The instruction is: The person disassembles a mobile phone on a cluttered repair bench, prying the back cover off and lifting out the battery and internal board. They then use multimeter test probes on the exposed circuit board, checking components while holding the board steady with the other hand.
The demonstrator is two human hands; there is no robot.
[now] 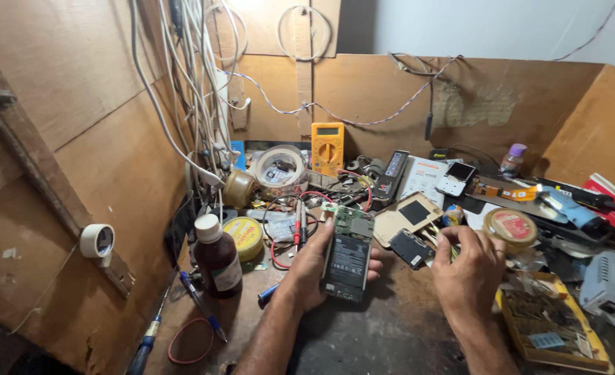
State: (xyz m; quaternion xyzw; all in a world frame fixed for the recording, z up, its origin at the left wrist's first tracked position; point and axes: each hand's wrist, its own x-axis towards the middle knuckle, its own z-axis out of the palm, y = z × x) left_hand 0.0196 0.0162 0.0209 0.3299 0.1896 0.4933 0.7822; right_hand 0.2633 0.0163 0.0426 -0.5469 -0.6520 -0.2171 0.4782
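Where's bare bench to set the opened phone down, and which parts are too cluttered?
The clearest patch is the dark bench top near the front edge, between the left hand holding the opened phone and the right hand. A smaller gap lies between the brown bottle and the left forearm. The back and right, around the multimeter and parts tray, are crowded.

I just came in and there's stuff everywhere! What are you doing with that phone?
A person sits at a cluttered wooden workbench. The left hand holds an opened phone with its back cover off, so the black battery and green circuit board show. The right hand reaches into small parts beside a dark phone piece. Nearby stand a brown bottle, a yellow tin, a yellow multimeter and a roll of clear tape.
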